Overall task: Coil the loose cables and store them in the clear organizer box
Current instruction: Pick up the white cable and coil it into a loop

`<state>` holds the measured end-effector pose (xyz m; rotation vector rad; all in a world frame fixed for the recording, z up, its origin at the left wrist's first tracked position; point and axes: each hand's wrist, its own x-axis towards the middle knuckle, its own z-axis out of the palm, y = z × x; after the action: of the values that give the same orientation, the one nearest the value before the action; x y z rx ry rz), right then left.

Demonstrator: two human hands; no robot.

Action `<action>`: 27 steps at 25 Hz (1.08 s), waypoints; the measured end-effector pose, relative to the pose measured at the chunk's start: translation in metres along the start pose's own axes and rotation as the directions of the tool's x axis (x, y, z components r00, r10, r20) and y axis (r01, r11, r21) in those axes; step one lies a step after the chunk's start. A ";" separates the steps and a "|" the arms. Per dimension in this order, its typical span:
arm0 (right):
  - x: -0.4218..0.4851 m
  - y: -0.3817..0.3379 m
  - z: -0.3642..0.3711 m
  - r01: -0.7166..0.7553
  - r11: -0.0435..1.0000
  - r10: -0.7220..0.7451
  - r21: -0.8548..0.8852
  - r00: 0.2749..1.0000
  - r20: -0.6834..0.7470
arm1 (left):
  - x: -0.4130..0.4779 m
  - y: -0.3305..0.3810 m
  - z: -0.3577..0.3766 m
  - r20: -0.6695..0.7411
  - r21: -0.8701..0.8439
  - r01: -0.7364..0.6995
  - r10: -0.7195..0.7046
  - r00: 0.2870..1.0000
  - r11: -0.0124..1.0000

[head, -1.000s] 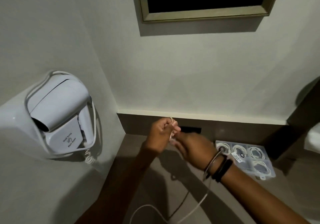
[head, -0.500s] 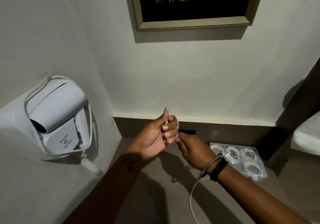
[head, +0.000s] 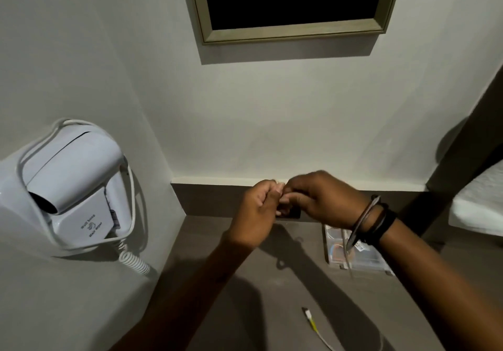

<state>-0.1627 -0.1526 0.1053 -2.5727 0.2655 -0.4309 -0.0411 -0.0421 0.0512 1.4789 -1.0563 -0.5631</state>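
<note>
Thin white cable point(head: 313, 323) judged light, limp, springy; coil pinched between closed left hand point(head: 255, 209) and right hand point(head: 324, 201); best gripped at crossing.

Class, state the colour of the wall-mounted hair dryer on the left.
White, seen in the head view: the hair dryer and its coiled cord.

We hold both forearms forward, our hands meeting at mid-scene. Our left hand point(head: 255, 212) is curled closed, fingers point(head: 277, 187) touching our right hand point(head: 324, 198), whose fingers bend inward; bands circle that right wrist.
</note>
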 end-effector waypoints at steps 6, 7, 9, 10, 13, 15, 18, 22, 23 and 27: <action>0.004 0.034 0.031 -0.056 0.882 0.212 0.468 0.934 -0.289 | 0.009 0.019 -0.011 0.305 -0.493 0.327 -0.192 0.933 0.806; -0.002 0.032 0.052 -0.104 0.869 0.266 0.484 0.923 -0.279 | 0.013 0.017 -0.010 0.239 -0.618 0.307 -0.198 0.951 0.724; -0.018 0.020 0.089 -0.158 0.917 0.213 0.366 0.970 -0.114 | 0.021 0.007 -0.008 0.028 -0.735 0.199 -0.264 0.964 0.649; -0.025 0.012 0.098 -0.140 0.950 0.153 0.279 0.988 -0.024 | 0.024 -0.001 -0.008 -0.086 -0.687 0.153 -0.289 0.954 0.711; -0.027 0.000 0.075 -0.062 0.994 0.073 0.088 0.989 -0.126 | 0.015 -0.025 -0.005 -0.149 -0.214 0.126 -0.160 0.976 0.969; -0.018 0.000 0.041 -0.036 0.987 -0.001 -0.157 0.973 -0.230 | 0.006 -0.028 -0.002 0.054 -0.079 0.138 -0.134 0.989 0.987; -0.002 0.016 0.006 0.049 0.962 -0.115 -0.268 0.965 -0.237 | 0.010 -0.016 -0.018 0.242 -0.172 0.225 -0.181 0.953 0.959; -0.002 0.028 0.045 -0.071 0.997 0.069 0.001 0.966 -0.249 | 0.014 0.002 -0.025 0.239 -0.442 0.241 -0.146 0.960 0.864; -0.008 0.026 0.065 -0.105 0.994 0.106 0.016 0.982 -0.155 | 0.015 0.001 -0.023 0.209 -0.541 0.242 -0.150 0.966 0.805; -0.030 -0.003 0.090 -0.067 0.995 0.061 0.078 0.995 0.075 | 0.022 -0.015 -0.027 -0.034 -0.614 0.192 -0.269 0.962 0.766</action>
<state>-0.1583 -0.1012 0.0255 -2.4876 0.2982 -0.3174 -0.0041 -0.0481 0.0477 1.0474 -0.5128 -0.8840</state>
